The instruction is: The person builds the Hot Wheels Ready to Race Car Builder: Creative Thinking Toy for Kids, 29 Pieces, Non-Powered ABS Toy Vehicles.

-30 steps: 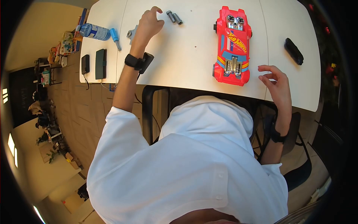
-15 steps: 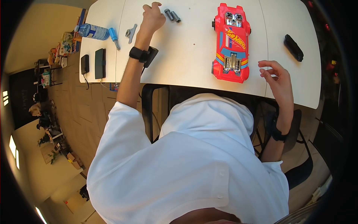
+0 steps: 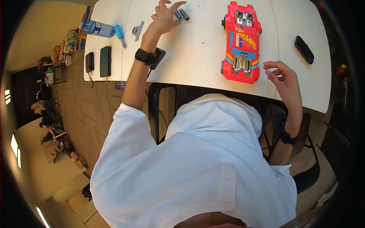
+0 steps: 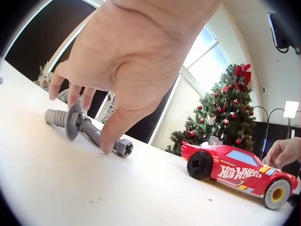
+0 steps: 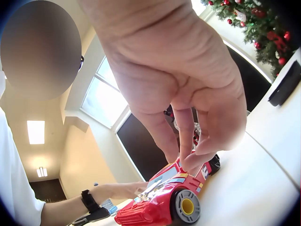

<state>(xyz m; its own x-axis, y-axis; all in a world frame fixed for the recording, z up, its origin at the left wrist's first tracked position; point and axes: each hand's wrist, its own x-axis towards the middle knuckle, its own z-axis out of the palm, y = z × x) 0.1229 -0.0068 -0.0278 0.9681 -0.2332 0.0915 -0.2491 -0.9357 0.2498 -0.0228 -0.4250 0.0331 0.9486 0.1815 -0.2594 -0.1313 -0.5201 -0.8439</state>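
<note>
Your left hand (image 3: 166, 19) is out at the far side of the worktop (image 3: 205, 64), right over the two grey bolts (image 3: 184, 14), fingers spread and not wrapped around anything. In the left wrist view your thumb is down by the bolt with the notched head (image 4: 124, 148), but I honestly can't tell if it's touching or just in front of it. The other one, with the wide collar (image 4: 73, 121), lies just left of it, under your other fingers. Your right hand (image 3: 285, 81) hangs loose near the close edge, fingers softly bent and gripping nothing, just right of the red car (image 3: 243, 41). They overlap the car in the right wrist view, but from your head cam there's a bit of worktop between them. The car sits on its wheels right of the middle, chrome engine toward you, "Hot Wheels" lettering up top. Over on your left you've got a grey bracket (image 3: 139, 31) lying past your wrist, then a blue screwdriver (image 3: 119, 32) next to the water bottle (image 3: 100, 29), which is on its side. Nearer to you on that side are a dark green case (image 3: 105, 62) and a small black device (image 3: 89, 62) with a cable. Way over right there's a black pouch (image 3: 304, 49), lying at a slant.
</note>
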